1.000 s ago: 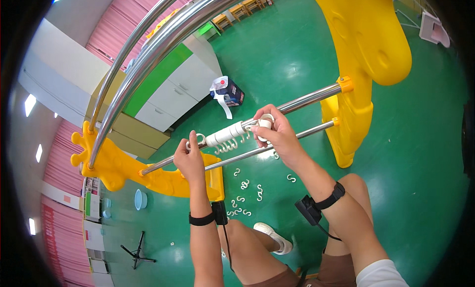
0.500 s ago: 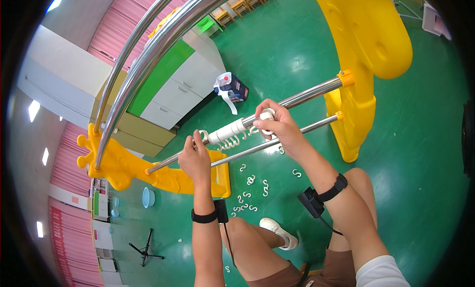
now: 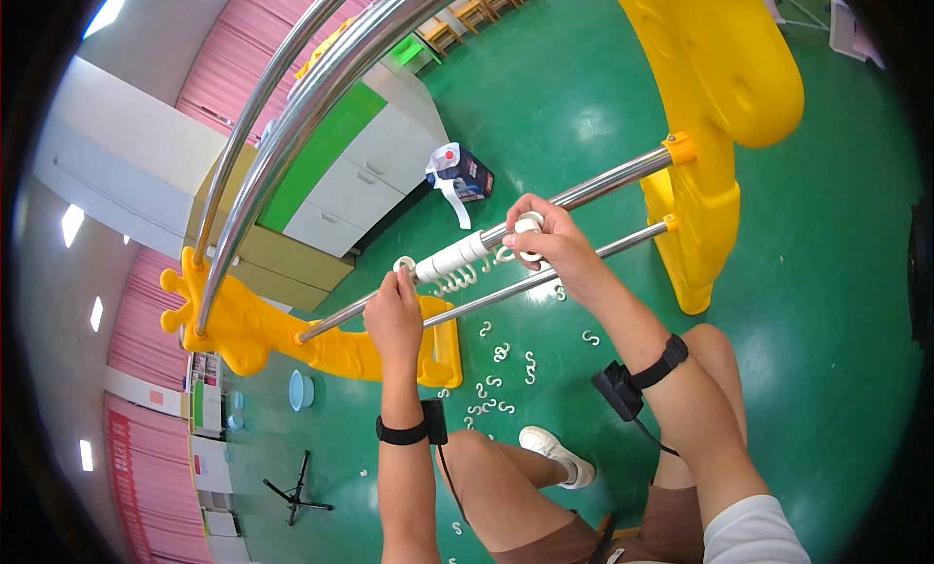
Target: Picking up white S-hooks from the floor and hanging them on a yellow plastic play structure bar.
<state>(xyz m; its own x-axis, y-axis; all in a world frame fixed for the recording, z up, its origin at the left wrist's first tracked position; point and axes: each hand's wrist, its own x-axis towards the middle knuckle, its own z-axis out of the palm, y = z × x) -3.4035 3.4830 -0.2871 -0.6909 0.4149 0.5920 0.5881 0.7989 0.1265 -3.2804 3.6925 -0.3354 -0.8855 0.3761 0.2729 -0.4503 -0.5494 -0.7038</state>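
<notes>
A row of white S-hooks (image 3: 452,261) hangs side by side on the upper crossbar of a rack with yellow giraffe-shaped ends. At the left end of that row, my left hand (image 3: 394,316) pinches a white S-hook (image 3: 405,264) by its lower part, the upper curve showing at the bar. To the right of the row, my right hand (image 3: 556,245) curls its fingers around another white S-hook (image 3: 528,226) at the same metal bar (image 3: 618,180). The fingers partly hide both of these hooks.
Below runs a lower bar (image 3: 623,243), and curved metal tubes (image 3: 282,136) arch above. Loose S-hooks (image 3: 493,381) lie scattered on the green floor. The yellow rack ends (image 3: 715,204) stand right and left. A box with a white bag (image 3: 462,175) sits beside the cabinets.
My left fingers have closed together at the hook on the row's left end. The right hand stays at its hook. The whole view has shifted slightly.
</notes>
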